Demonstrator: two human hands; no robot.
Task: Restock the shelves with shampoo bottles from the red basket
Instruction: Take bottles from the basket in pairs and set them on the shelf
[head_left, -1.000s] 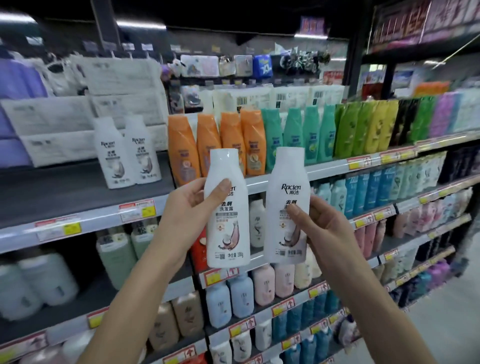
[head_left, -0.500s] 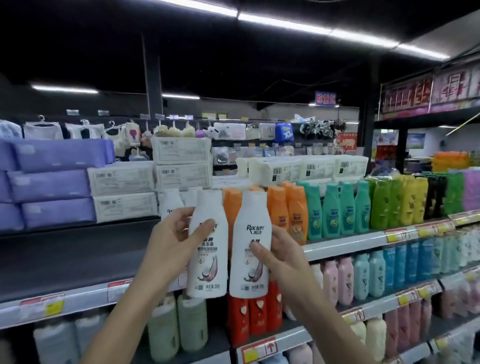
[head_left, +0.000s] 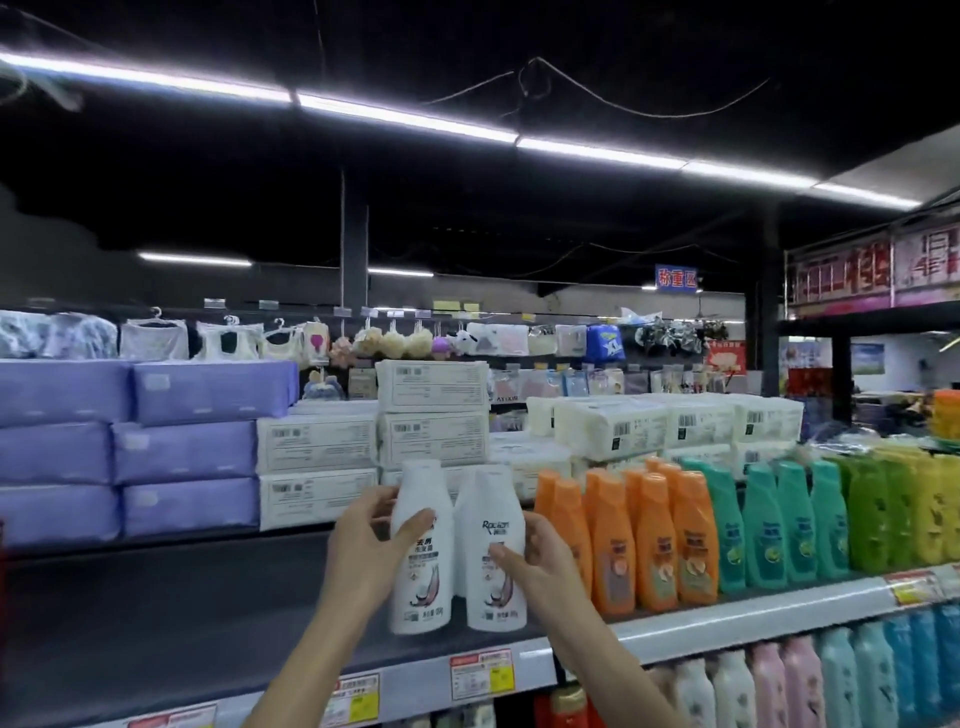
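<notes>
Left fingers are wrapped round the left bottle, thumb across the label and the rest curled round the far side up near the shoulder. Right fingers do the mirror image on the right bottle, one lying over the label, the others tucked behind. So both the left hand and the right hand are full, one bottle each.

Both bottles are upright, caps up, long axis straight up and down, labels facing the camera, sides touching or as good as. Their bases are right at the front strip of the shelf. Honestly can't tell if they're already on the deck or a hair above it.

The bit that matters imo: the bottles sit ahead of the palms, squeezed between the two hands, and the bare shelf runs back behind them and off to the left, up to the white packs at the rear. On the right the orange bottles start just beside the right hand, knuckles close to the first one.

So I'd guess the push goes straight back, maybe a touch left. Left hand has room to let go sideways, right hand probably has to come out toward the person. Neither hand is nearer, they're level. Basket isn't in shot
</notes>
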